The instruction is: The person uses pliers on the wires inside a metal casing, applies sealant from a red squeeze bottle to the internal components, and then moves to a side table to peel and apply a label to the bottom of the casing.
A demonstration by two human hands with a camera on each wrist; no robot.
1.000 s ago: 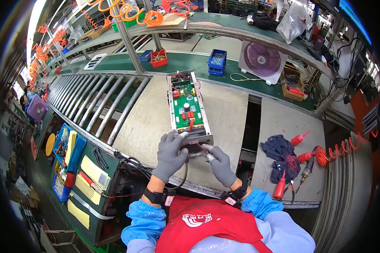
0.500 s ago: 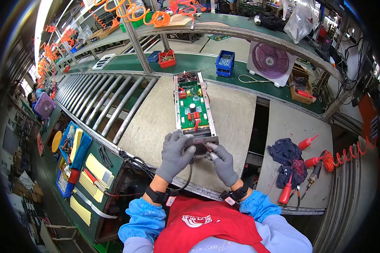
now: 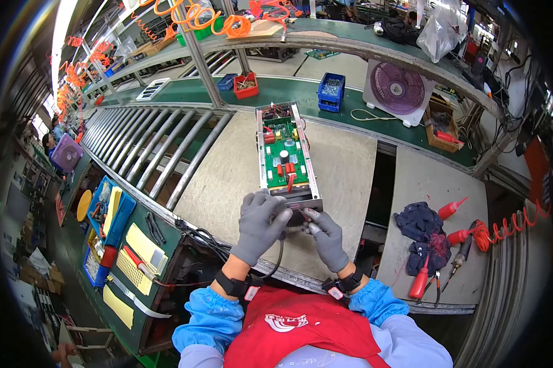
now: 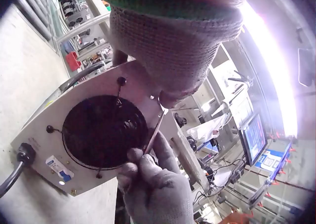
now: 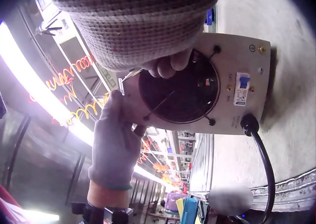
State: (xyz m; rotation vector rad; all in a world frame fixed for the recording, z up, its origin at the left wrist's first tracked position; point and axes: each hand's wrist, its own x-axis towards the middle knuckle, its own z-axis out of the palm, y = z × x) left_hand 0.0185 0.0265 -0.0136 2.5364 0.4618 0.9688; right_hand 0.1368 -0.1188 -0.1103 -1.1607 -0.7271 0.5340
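Observation:
A long metal case with a green circuit board (image 3: 279,161) lies open-topped on the bench. At its near end stands a panel (image 5: 229,49) with a round dark fan opening (image 5: 180,93), a blue switch (image 5: 244,82) and a black cable (image 5: 266,165). My left hand (image 3: 259,227) grips the panel's upper corner, thumb on the outer face, as the right wrist view shows. In the left wrist view my right hand (image 4: 160,192) pinches a thin rod (image 4: 155,130) in front of the panel, its far end beside my left thumb. What the rod's tip touches I cannot tell.
Rollers (image 3: 166,147) run off to the left. On the right lie a dark rag (image 3: 419,221), red bottles (image 3: 419,282) and a soldering iron (image 3: 460,254). Behind the case are blue bins (image 3: 331,92) and a purple fan (image 3: 397,89); a tool tray (image 3: 120,214) stands at left.
The head view has shifted, so the bench appears farther right. The case's end panel shows more of its outer face than a second ago. Both hands remain at it.

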